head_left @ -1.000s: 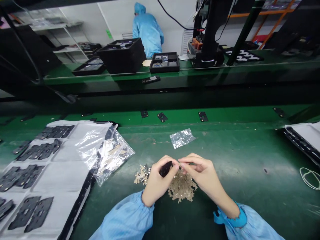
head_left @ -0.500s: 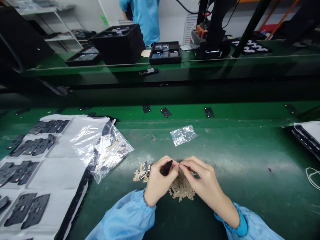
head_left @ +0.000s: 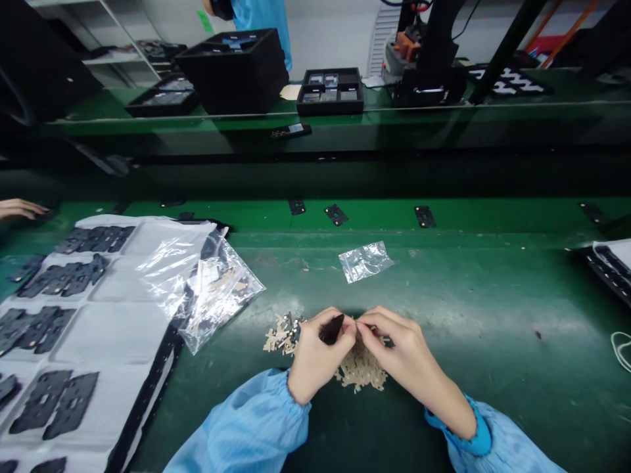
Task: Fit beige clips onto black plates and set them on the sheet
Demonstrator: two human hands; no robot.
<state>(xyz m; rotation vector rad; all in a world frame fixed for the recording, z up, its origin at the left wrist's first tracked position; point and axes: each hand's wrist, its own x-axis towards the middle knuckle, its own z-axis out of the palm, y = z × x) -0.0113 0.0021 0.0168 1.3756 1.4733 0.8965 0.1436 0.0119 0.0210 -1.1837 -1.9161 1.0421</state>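
My left hand (head_left: 315, 361) is closed around a dark pointed piece (head_left: 332, 330), whose tip sticks up between thumb and fingers. Close beside it, my right hand (head_left: 404, 345) pinches with thumb and index finger, its fingertips meeting those of the left. Whatever sits in that pinch is too small to name. Directly beneath both hands lies a heap of small beige parts (head_left: 362, 371), partly covered by them. Left of my left hand is a smaller pile of beige and metallic parts (head_left: 283, 334).
A clear bag of parts (head_left: 224, 289) overlaps a white compartment tray (head_left: 123, 328) bearing black plates (head_left: 71, 404). A small clear bag (head_left: 365, 261) lies ahead. Black plates (head_left: 336, 215) dot the green strip. Another person's hand (head_left: 20, 209) reaches in at far left.
The view has shifted slightly. The black plates on the green strip sit farther right. Another person's hand has appeared at far left. My hands keep nearly the same pose.
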